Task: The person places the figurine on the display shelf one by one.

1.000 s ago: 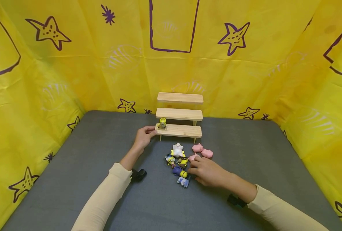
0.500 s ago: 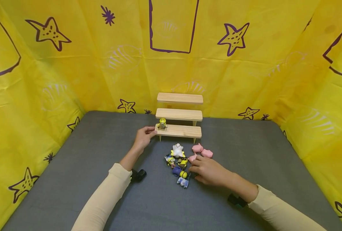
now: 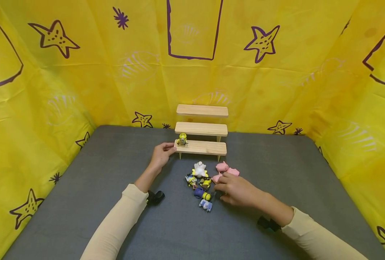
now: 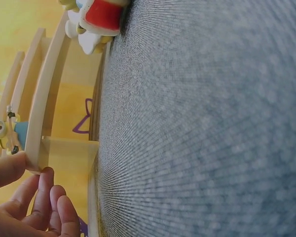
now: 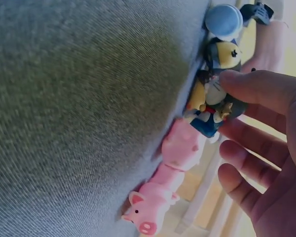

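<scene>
My left hand pinches the left end of the lowest step of a three-step wooden display stand, thumb on top and fingers below. Close to that thumb, a yellow minion figurine stands on the step. My right hand pinches a small dark figurine with a white face and blue part between thumb and fingers, low over the table; the hand mostly hides it in the head view. Beside it lies a cluster of toys: a white figurine, minion figurines and a blue-and-white figurine.
Three pink pig figurines lie just beyond my right hand. A grey cloth covers the table. Yellow printed curtains enclose the back and sides, close behind the stand.
My right hand has shifted slightly right with the dark figurine, away from the blue-and-white one. The left hand has stayed at the stand.
</scene>
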The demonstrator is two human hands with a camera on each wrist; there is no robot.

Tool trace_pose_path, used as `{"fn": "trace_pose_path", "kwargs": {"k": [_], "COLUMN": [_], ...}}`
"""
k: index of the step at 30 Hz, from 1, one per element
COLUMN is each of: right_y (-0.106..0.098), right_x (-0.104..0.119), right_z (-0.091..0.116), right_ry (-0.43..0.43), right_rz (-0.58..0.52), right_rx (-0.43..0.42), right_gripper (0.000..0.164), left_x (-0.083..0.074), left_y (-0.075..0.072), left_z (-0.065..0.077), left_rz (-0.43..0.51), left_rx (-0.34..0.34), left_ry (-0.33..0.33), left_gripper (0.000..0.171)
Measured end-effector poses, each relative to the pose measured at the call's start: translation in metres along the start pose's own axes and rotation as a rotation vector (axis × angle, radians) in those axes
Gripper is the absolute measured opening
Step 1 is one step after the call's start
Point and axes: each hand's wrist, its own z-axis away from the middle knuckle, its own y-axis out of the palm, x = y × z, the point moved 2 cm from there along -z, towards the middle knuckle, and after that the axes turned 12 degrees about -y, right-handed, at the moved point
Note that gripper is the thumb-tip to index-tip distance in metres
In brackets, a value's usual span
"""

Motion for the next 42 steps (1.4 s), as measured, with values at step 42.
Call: {"fn": "trace_pose_path", "kwargs": {"k": [42], "right_y": [-0.05], "right_x": [-0.046], "right_z": [0.007], "right_ry": [0.434], "right_rz": [-0.697], "right_rx": [-0.294], "right_gripper": [0.027], "left_x": [0.002], "left_y": [0.001], "left_z": [-0.002], "left_rz": [0.008], "left_rx": [0.0], "left_ry": [0.005], "left_gripper": [0.034]}}
